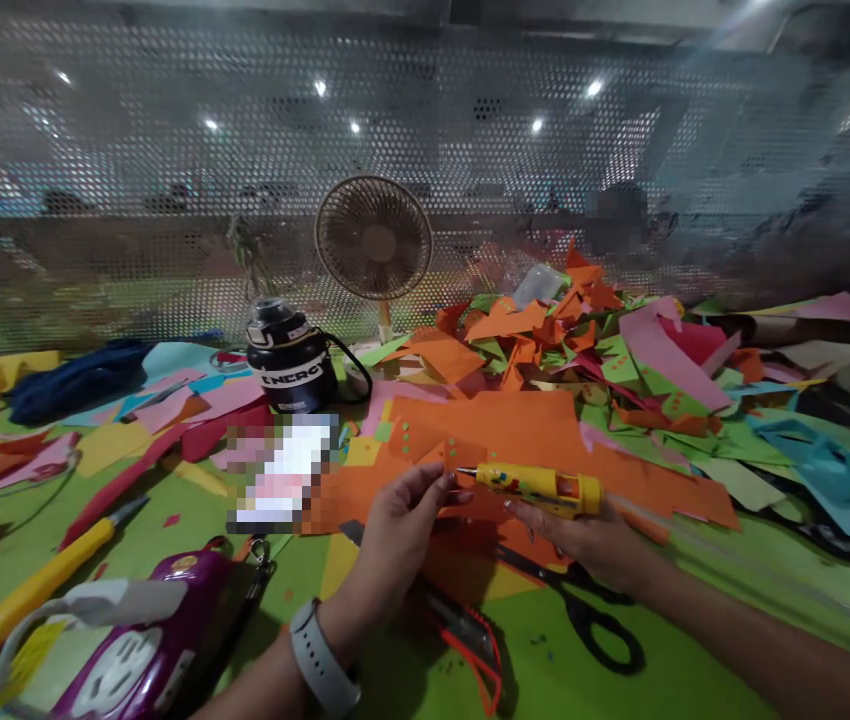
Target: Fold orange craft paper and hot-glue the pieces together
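My right hand (582,535) is wrapped around a yellow glue gun (530,485), its metal nozzle pointing left. A long clear glue stick (732,565) trails from its back end. My left hand (406,510), with a watch strap at the wrist, has its fingertips pinched just left of the nozzle; what they hold is too small to make out. Orange paper sheets (500,420) with small green dots lie behind and beneath both hands. Black-handled scissors (605,630) rest below the right hand. An orange-edged cutter (470,640) lies between my forearms.
A black bottle (290,360) and a blurred phone (286,470) stand and lie left of centre. Front left are a purple power strip (140,640) and another yellow tool (35,590). Paper scraps (537,320) pile up at the back, near a fan (376,240) and a perforated screen.
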